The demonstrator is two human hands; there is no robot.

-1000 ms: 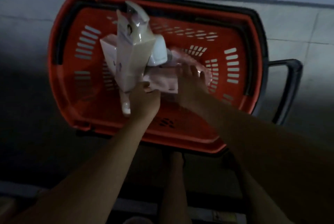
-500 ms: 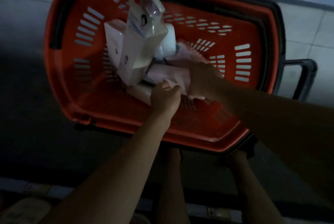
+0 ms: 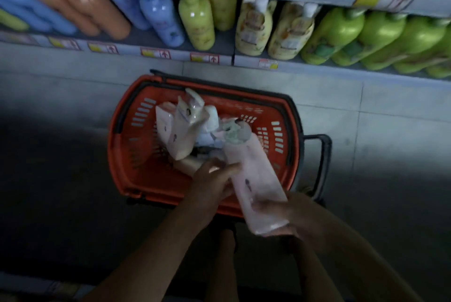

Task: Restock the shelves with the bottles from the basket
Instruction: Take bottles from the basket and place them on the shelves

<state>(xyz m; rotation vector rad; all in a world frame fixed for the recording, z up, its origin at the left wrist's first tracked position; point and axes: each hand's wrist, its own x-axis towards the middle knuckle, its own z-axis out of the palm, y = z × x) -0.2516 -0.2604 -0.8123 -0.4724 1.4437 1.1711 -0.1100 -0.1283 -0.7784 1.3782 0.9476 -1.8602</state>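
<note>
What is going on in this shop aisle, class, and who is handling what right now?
A person is restocking from an orange basket on the floor in front of a shelf of coloured bottles. The right hand grips the base of a pale pink bottle, lifted and tilted above the basket, while the left hand steadies its side. Several more pale packs and bottles remain in the basket. Nothing from the basket is being placed on the shelf yet.

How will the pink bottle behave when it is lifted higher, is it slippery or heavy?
The pink bottle looks rigid, flat-sided and smooth, so possibly slippery. The right hand supports its base while the left hand steadies its side, suggesting some weight.
</note>
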